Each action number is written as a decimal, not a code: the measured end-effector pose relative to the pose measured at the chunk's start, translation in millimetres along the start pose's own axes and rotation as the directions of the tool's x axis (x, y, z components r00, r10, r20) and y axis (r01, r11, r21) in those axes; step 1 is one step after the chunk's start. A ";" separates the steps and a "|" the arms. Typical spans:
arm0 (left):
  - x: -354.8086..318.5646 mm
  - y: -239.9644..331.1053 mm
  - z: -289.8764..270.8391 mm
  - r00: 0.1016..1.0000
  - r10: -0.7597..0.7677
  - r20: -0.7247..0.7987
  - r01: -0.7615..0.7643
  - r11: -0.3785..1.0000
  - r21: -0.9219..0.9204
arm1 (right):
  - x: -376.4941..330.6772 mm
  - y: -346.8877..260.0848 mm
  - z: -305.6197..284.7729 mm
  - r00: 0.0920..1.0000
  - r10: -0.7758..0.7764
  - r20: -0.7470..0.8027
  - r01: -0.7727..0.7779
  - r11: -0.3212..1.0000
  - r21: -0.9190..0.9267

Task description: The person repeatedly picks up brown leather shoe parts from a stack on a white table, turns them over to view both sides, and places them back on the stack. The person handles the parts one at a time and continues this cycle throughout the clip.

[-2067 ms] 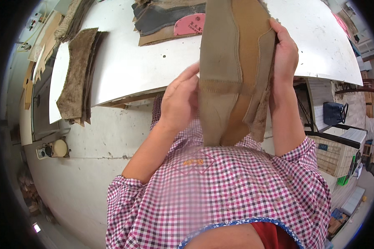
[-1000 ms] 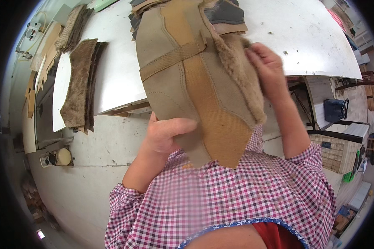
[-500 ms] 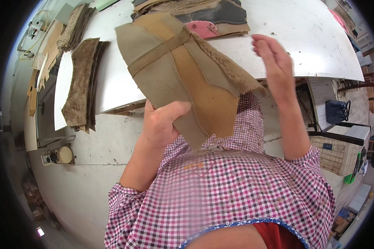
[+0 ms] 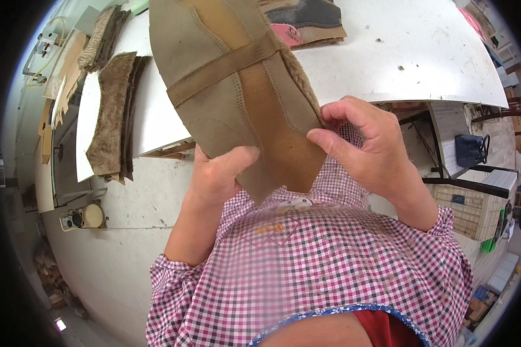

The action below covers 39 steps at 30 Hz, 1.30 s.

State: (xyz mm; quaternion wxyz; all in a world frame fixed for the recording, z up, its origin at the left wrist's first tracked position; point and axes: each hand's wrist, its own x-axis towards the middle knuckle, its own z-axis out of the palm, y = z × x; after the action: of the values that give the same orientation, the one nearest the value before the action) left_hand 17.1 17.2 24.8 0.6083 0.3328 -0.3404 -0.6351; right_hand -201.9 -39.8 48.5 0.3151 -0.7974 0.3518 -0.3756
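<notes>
Between my two hands is a stitched leather boot upper, taupe with a tan middle panel, a strap across it and a fuzzy lining showing along its right edge. My left hand grips its lower left side, thumb on top and the other fingers hidden beneath. At its lower right edge, my right hand pinches the leather between thumb and fingers. The piece is held up in front of my body, over the table's near edge, and its far end runs out of the picture.
Fuzzy brown lining pieces lie stacked at the white table's left edge, with another stack behind. Grey and tan leather pieces and a pink piece lie farther back. A crate stands at the right.
My right hand has come down and left from the open air and taken hold of the upper's right edge. The upper has turned and shifted slightly left; my left hand keeps its grip.
</notes>
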 end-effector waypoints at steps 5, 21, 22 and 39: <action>-0.1 -7.2 -1.8 1.000 0.007 -0.010 -0.007 1.000 -0.022 | -8.6 -4.8 -0.5 0.998 0.058 0.026 -0.059 0.997 0.044; 10.6 -27.6 17.4 0.965 0.156 -0.212 -0.098 0.960 0.261 | 8.4 10.5 9.7 0.984 -0.145 -0.108 0.132 0.985 -0.115; 10.3 -26.7 20.2 0.965 0.156 -0.211 -0.101 0.963 0.251 | 9.0 9.9 10.0 0.985 -0.143 -0.099 0.131 0.984 -0.119; 6.2 -37.9 18.3 0.986 0.078 -0.144 -0.049 0.980 0.191 | -1.9 -1.9 15.2 0.976 0.205 -0.073 -0.152 0.883 0.444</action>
State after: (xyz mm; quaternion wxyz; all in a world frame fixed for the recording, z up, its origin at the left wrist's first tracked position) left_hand -19.2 12.7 3.0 0.6185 0.4245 -0.3619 -0.5535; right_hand -189.7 -33.7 41.3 0.4974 -0.6474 0.3489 -0.4603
